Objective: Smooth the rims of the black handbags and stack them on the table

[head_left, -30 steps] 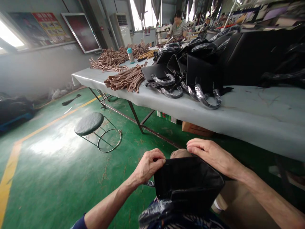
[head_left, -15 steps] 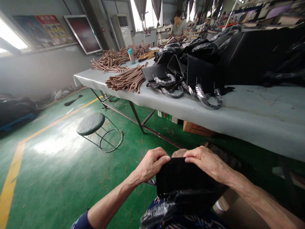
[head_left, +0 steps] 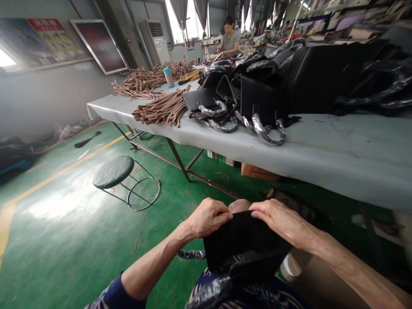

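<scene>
While both hands [head_left: 209, 217] [head_left: 277, 218] pinch a black bag [head_left: 240, 240], poster lettering [head_left: 45, 24] looks blurred.

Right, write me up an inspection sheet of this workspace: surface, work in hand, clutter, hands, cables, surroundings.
Surface: grey-covered table, loaded along its far side.
Work in hand: black handbag at the lap; a plastic-wrapped handle shows to its left.
Clutter: brown straps, black bags with wrapped handles and a teal-capped bottle, all on the table.
Hands: left hand and right hand both grip the handbag's far edge.
Cables: nothing seen.
Surroundings: round stool on green floor; co-worker beyond the table.
</scene>
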The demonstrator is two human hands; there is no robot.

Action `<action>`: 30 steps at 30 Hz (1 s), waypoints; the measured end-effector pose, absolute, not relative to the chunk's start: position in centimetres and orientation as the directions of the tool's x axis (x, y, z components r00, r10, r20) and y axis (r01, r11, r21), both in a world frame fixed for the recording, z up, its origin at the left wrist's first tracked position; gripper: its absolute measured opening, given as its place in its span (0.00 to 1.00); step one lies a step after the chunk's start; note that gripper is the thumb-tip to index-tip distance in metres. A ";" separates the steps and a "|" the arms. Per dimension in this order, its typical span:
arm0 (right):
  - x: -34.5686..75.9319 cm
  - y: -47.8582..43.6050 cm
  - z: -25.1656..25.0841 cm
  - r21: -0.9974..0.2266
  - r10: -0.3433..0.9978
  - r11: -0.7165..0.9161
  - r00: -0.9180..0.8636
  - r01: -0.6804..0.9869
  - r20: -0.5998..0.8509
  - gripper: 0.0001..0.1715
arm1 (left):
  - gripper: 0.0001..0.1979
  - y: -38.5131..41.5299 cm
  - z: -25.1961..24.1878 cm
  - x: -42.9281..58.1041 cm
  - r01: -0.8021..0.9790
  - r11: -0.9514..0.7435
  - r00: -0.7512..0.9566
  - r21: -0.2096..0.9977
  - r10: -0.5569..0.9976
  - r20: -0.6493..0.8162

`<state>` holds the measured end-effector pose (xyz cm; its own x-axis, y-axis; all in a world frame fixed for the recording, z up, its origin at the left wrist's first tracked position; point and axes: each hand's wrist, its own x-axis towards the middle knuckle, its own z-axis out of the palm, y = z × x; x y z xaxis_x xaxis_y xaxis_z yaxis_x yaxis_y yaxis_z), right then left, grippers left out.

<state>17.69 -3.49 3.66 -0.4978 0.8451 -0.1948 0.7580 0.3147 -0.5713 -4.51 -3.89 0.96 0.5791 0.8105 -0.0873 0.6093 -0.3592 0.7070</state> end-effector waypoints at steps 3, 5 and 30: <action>17.8 -3.7 3.9 -0.548 0.859 0.315 -0.478 0.775 -0.183 0.16 | 0.14 -4.1 1.3 -4.4 0.620 -0.350 0.570 0.702 0.816 -0.095; 17.8 -3.8 4.1 -0.540 0.851 0.348 -0.500 0.766 -0.161 0.16 | 0.13 -4.2 1.6 -4.4 0.634 -0.348 0.573 0.691 0.811 -0.117; 19.1 -4.4 2.9 -0.369 0.925 0.155 -0.266 0.917 -0.271 0.12 | 0.14 -2.6 2.6 0.4 0.805 -0.373 0.503 0.462 0.842 -0.196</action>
